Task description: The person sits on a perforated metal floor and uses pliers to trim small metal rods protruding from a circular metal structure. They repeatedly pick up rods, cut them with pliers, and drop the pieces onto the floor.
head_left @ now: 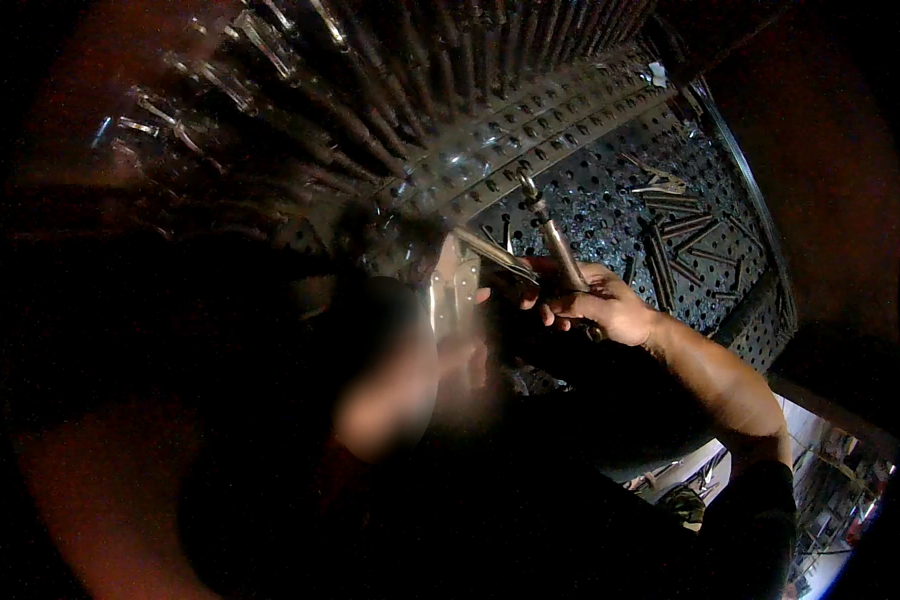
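Observation:
My right hand [615, 308] is closed round a slim cylindrical metal tool [560, 245], which tilts up and left to a narrow, stepped tip. Beside it, a narrow bar-shaped metal piece [497, 252] runs from near my right fingers toward the upper left; what holds it is lost in shadow. A skin-coloured smear left of centre looks like my left hand [455, 365], its fingers too blurred to read. Just above this smear is a bright metal plate [456, 285] with small round marks, and a fingertip shows at its right edge. Whether the left hand grips the plate is unclear.
A dark perforated metal surface [595, 165] spreads beyond my hands, with several loose metal strips [685, 245] on its right side. A raised metal edge [735, 150] bounds it. Rows of rod-like pieces [370, 95] fan out at the back. Deep shadow hides the left.

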The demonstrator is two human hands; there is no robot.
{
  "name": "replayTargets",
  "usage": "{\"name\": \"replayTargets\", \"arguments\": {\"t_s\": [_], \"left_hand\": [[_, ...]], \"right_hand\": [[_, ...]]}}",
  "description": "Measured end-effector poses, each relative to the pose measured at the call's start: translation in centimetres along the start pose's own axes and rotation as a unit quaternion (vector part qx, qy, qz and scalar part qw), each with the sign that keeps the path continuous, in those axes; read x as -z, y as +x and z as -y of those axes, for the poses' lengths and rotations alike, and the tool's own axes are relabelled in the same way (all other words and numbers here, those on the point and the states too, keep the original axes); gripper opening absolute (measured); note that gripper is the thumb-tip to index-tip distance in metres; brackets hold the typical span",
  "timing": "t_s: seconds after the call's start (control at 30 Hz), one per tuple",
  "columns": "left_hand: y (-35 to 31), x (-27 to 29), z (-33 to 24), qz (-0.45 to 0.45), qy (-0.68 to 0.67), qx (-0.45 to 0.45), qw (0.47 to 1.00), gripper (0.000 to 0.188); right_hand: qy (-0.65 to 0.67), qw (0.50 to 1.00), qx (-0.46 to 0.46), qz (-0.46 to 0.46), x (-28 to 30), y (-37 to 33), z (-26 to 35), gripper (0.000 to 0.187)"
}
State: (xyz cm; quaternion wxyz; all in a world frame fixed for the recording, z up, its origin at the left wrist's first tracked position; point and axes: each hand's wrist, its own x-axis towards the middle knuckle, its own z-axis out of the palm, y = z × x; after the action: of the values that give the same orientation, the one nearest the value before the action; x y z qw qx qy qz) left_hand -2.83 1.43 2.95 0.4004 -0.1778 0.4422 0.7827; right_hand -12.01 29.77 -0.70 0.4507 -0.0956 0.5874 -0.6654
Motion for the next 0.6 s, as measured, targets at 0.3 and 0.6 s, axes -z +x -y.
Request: {"name": "replayTargets", "arguments": {"t_s": [0.3,0.6], "left_hand": [[0.5,0.1,0.7,0.005,0.117,-0.052,0.992,0.070],[2.7,4.4,3.4,0.012,0.447,-0.113,0.887,0.046]], "right_hand": [[-0.178,0.983,0.047,-0.015,1.1,-0.4,0.6,0.055],[-0.473,0.877,0.056,-0.070,0.5,-0.9,1.6,0.061]]}}
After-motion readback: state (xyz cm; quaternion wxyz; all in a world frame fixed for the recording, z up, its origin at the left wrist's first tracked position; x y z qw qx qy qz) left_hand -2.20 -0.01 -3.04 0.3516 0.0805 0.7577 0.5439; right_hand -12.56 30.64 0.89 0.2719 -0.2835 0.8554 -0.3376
